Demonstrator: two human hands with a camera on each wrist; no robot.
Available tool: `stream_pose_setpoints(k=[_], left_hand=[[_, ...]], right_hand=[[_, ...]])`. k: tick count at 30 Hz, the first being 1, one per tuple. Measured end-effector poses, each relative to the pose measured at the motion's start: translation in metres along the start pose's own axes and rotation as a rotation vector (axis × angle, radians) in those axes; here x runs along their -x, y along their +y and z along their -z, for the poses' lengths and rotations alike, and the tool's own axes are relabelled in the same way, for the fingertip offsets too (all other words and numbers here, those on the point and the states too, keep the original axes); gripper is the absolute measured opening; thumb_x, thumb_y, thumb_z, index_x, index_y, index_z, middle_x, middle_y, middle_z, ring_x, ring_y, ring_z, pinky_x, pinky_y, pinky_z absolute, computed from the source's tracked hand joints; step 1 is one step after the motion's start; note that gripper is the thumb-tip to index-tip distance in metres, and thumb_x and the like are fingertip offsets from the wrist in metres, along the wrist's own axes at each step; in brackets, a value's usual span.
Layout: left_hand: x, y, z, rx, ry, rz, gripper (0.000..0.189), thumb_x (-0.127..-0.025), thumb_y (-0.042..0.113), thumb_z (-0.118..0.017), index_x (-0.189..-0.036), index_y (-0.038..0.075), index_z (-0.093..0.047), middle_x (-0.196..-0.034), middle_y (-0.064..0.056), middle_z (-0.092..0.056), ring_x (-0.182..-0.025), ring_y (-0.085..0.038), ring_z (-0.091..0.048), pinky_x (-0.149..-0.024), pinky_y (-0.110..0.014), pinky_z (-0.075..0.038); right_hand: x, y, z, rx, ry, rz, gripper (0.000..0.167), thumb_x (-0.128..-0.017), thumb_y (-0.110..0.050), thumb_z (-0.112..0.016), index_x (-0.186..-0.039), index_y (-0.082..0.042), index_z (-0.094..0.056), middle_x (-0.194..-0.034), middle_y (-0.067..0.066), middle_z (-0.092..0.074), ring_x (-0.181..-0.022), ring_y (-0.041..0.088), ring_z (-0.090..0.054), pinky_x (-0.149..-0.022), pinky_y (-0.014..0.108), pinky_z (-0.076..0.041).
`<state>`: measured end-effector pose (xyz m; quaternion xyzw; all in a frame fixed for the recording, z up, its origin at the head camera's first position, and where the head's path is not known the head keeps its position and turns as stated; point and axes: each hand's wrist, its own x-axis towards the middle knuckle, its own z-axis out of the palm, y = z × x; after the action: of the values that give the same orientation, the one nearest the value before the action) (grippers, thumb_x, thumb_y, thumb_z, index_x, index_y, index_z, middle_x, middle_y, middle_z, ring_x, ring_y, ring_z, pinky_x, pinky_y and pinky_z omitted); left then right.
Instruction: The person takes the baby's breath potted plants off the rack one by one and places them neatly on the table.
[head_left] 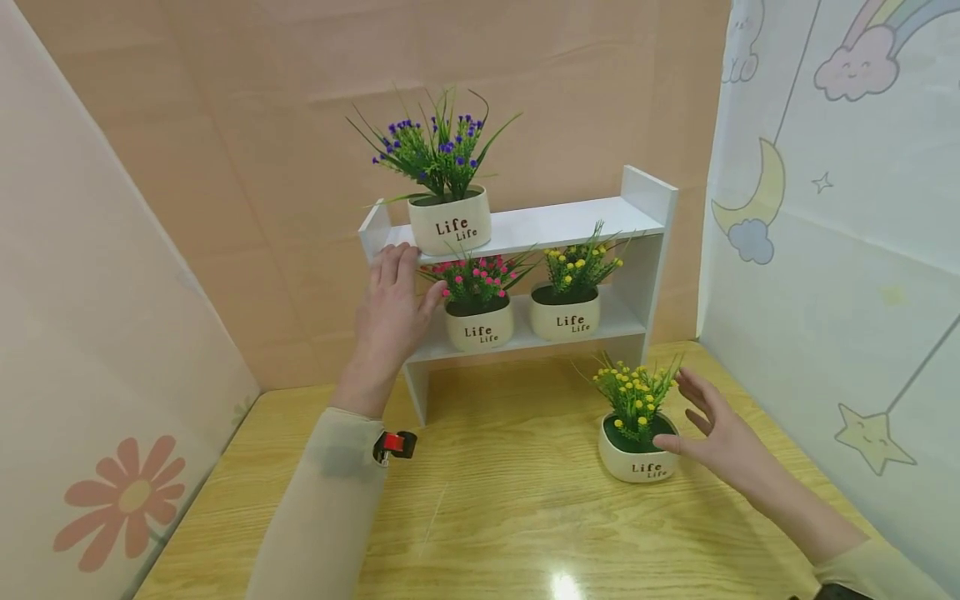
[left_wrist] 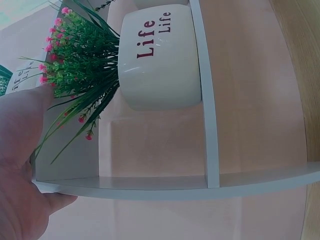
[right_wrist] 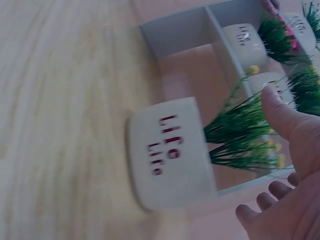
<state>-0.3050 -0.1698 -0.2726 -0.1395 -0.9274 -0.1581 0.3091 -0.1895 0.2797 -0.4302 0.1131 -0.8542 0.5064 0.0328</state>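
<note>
My left hand (head_left: 392, 312) holds the upper left corner of a white two-tier shelf (head_left: 558, 223). Its thumb reaches inward by the pink flowers, and in the left wrist view a finger lies outside the side panel (left_wrist: 150, 193). Close to the right side of a yellow-flowered potted plant (head_left: 637, 462) on the table, my right hand (head_left: 720, 437) is spread, thumb at the pot's rim and fingers apart beside the leaves. A purple-flowered potted plant (head_left: 450, 225) stands on the top board, just right of my left fingers. The lower board bears a pink-flowered potted plant (head_left: 480, 329).
Another yellow-flowered potted plant (head_left: 565, 321) stands at the right of the lower board. The shelf rests on a wood-grain table (head_left: 480, 517) before a peach backdrop (head_left: 262, 167). Pale printed walls close off the left (head_left: 90, 333) and right (head_left: 825, 275) sides.
</note>
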Motion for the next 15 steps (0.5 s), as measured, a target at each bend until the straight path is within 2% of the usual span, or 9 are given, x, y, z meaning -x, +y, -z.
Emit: stream_pose_setpoints(k=[2,5,15], left_hand=[[0.000,0.000,0.000,0.001,-0.001,0.000,0.072,-0.112,0.045,-0.064,-0.166,0.004,-0.038,-0.172,-0.018,-0.037,-0.165,-0.035,-0.023,-0.131,-0.055,-0.032],[0.000,0.001,0.001,0.003,-0.002,-0.001,0.073,-0.112,0.045,-0.064,-0.166,0.004,-0.038,-0.172,-0.018,-0.037,-0.165,-0.035,-0.023,-0.132,-0.054,-0.030],[0.001,0.001,0.002,0.000,-0.001,0.000,0.071,-0.113,0.043,-0.064,-0.166,0.004,-0.038,-0.172,-0.018,-0.038,-0.165,-0.036,-0.024,-0.131,-0.055,-0.032]], right_hand=[[0.000,-0.010,0.006,-0.013,0.007,0.026,0.119,-0.098,-0.013,-0.087,-0.177,-0.008,0.001,-0.179,0.030,-0.013,-0.158,0.060,-0.022,-0.101,-0.001,-0.036],[0.000,-0.026,0.014,-0.018,0.019,0.060,0.118,-0.098,-0.009,-0.086,-0.177,-0.010,0.001,-0.180,0.028,-0.012,-0.159,0.060,-0.020,-0.102,-0.001,-0.035],[-0.008,-0.086,0.040,0.045,0.067,0.131,0.116,-0.099,-0.011,-0.085,-0.179,-0.024,-0.002,-0.183,0.017,-0.013,-0.157,0.061,-0.025,-0.097,0.001,-0.042]])
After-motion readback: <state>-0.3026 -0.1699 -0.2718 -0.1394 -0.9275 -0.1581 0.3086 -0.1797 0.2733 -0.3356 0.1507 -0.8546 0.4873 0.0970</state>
